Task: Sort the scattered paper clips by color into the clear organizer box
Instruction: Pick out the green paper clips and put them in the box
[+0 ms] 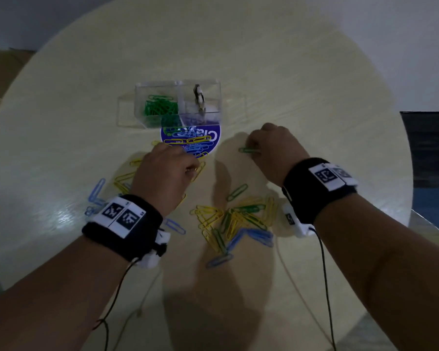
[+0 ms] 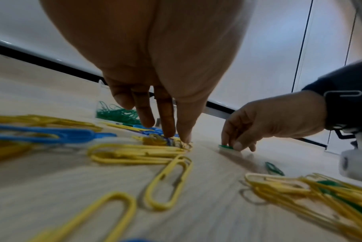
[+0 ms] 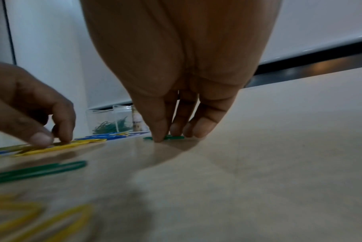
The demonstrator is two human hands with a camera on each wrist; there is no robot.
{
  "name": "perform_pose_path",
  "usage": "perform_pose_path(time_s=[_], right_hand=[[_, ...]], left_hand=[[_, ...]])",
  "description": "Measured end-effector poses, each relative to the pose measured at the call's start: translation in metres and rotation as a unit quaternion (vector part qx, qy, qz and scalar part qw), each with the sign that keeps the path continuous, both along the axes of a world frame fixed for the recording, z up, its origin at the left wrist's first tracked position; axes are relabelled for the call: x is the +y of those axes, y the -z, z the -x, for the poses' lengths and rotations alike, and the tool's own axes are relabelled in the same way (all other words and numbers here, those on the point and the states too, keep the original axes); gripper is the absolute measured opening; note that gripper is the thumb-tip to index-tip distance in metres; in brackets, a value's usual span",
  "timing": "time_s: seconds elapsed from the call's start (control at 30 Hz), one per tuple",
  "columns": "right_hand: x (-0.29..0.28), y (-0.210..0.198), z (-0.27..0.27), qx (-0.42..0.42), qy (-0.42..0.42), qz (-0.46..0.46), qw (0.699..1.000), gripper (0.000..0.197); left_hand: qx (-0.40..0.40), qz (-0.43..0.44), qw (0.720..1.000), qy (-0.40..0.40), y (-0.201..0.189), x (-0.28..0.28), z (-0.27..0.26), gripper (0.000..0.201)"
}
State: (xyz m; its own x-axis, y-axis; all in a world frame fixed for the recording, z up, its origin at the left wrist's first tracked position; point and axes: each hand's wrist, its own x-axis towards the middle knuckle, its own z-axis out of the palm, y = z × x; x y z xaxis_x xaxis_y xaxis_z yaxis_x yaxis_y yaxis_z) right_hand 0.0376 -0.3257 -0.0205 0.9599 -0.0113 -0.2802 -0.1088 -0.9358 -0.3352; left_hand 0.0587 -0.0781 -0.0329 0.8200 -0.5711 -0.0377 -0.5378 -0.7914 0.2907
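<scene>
Clearly the largest risk sits with the round pale wooden table [image 1: 289, 72]: its glossy top gives flat clips no edge to catch, so a clip may skate away under a fingertip rather than lift

Clear plastic organizer box [image 1: 178, 102], far centre of the table, divided; left compartment holds a heap of green clips [image 1: 159, 106], right one holds purple clips and an upright black-and-white object I cannot identify. A hasty toss could drop a clip in the wrong compartment or bounce it out

Round blue printed sticker [image 1: 190, 138] just in front of the box, with yellow and blue clips lying across it

Mixed tangle of yellow, green and blue wire clips [image 1: 235, 221] near the right wrist; interlocked loops may come up together, dragging a wrong colour along

Left hand [image 1: 166, 171], fingers pointing down, tips [image 2: 168, 131] on a small knot of yellow clips [image 2: 138, 151] by the sticker; whether it has actually gripped one, I cannot tell

Right hand [image 1: 271, 150], thumb and fingers closed narrow on a single green paper clip [image 1: 249, 149] lying flat on bare table, right of the sticker. Clip is thin, coated, slightly glossy; the pinch looks shallow, so it may slip free on lifting
</scene>
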Motion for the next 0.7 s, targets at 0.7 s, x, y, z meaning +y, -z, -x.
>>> perform_pose_path(time_s=[0.7], right_hand=[[0.016, -0.006, 0.07, -0.003, 0.007, -0.069, 0.998, 0.012]], left_hand=[[0.031, 0.035, 0.995, 0.091, -0.002, 0.028, 0.084, 0.024]])
